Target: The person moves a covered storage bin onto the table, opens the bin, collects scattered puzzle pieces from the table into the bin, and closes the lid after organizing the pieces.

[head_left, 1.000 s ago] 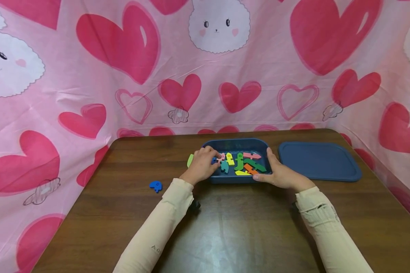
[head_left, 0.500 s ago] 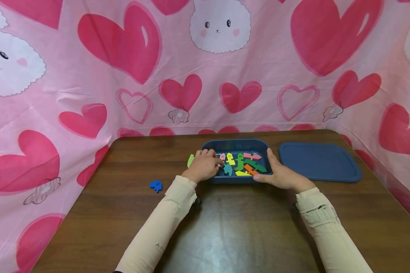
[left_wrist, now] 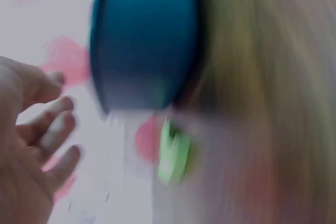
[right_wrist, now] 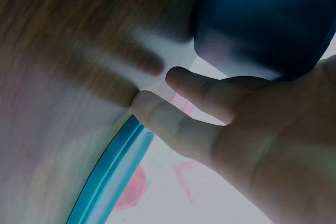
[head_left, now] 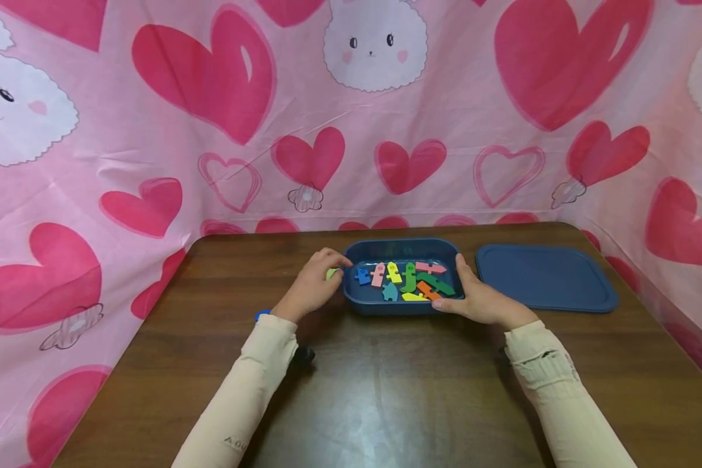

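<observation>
A dark blue rectangular box (head_left: 406, 309) stands on the table, with several coloured puzzle pieces inside, among them a pink piece (head_left: 377, 274) and a teal piece (head_left: 390, 292). My right hand (head_left: 482, 298) holds the box's right end, thumb at the near rim and fingers along the side. Just left of the box, my left hand (head_left: 314, 281) is beside a light green puzzle piece (head_left: 331, 273). In the left wrist view, the fingers are loosely bent with nothing in them, apart from the green piece (left_wrist: 174, 153). A blue puzzle piece (head_left: 263, 314) is partly hidden by the left wrist.
The flat dark blue lid (head_left: 546, 276) lies to the right of the box on the brown wooden table (head_left: 409, 390). A pink cloth (head_left: 351, 117) with hearts hangs behind the table and at its sides.
My left hand has come out of the box, moving left to the light green piece outside. A small blue piece now shows uncovered inside the box's left end. The right hand stays put.
</observation>
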`<state>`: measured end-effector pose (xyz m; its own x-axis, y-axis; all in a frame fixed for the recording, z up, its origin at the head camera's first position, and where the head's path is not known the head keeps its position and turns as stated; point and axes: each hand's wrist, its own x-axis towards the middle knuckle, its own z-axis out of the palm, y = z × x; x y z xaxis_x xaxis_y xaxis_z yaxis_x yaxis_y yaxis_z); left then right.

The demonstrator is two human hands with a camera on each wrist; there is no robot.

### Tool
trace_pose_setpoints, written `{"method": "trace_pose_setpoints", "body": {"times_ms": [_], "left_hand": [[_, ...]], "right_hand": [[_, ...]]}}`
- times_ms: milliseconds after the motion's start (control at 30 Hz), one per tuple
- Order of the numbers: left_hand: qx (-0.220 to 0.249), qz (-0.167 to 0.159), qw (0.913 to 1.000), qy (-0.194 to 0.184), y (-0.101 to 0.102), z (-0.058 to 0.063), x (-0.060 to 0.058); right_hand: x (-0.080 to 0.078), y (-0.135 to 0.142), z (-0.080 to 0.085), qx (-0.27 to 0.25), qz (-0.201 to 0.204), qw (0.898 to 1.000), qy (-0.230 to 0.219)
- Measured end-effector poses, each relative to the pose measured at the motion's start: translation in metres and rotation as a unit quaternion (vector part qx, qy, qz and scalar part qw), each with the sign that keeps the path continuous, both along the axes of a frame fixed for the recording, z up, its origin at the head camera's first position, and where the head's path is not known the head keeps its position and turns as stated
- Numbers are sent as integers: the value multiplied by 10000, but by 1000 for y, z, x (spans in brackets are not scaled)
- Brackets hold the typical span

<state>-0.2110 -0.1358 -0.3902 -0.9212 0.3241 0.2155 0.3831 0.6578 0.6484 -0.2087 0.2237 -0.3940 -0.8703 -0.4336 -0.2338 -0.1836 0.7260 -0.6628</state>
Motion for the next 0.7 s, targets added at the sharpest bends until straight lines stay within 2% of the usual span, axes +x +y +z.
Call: {"method": "trace_pose_setpoints", "body": {"times_ms": [100, 200, 333, 467, 567, 700], "left_hand": [[-382, -51, 9992, -50, -36, 5, 10], [-926, -126, 9952, -296, -72, 4, 23], [-1567, 112, 9853, -667, -109, -2, 43], [-2029, 663, 9711, -1069, -125, -9, 58], [-2183, 863, 9642, -1236, -127, -13, 65], [-2054, 746, 9700, -1065, -129, -20, 65]], "right_hand": [[0, 0, 0, -37, -2, 10000, -13], [0, 1, 0, -30, -43, 10000, -25], [0, 0, 2, 40, -55, 10000, -4], [0, 0, 3, 124, -65, 9999, -25], [1, 0, 3, 122, -47, 9999, -29], [1, -1, 2, 57, 12, 10000, -34]]}}
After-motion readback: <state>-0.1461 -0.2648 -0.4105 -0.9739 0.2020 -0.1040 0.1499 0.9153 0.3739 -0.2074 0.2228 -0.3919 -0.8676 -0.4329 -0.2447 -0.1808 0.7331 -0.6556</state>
